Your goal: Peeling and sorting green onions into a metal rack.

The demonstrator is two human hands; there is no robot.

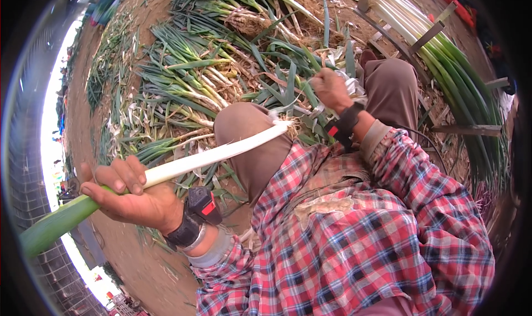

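A long leek (pixel 205 158) lies across my front at the left, its white shaft passing over my raised knee and its root end (pixel 291 126) pointing right. My left hand (pixel 133 191) grips it around the place where white turns to green, and the green top runs off toward the lower left. Farther right, past the root end, my right hand (pixel 330 88) is closed in a fist, apart from the leek. Green leaf strips show beside that fist; whatever its fingers hold, if anything, is hidden.
Heaps of unpeeled leeks (pixel 188 66) with rooty ends cover the ground ahead. Loose leaves and peelings lie around my legs. At the right, a rack (pixel 465 130) with upright posts bears a bundle of clean leeks (pixel 443 61). Netting (pixel 33 199) hangs along the left.
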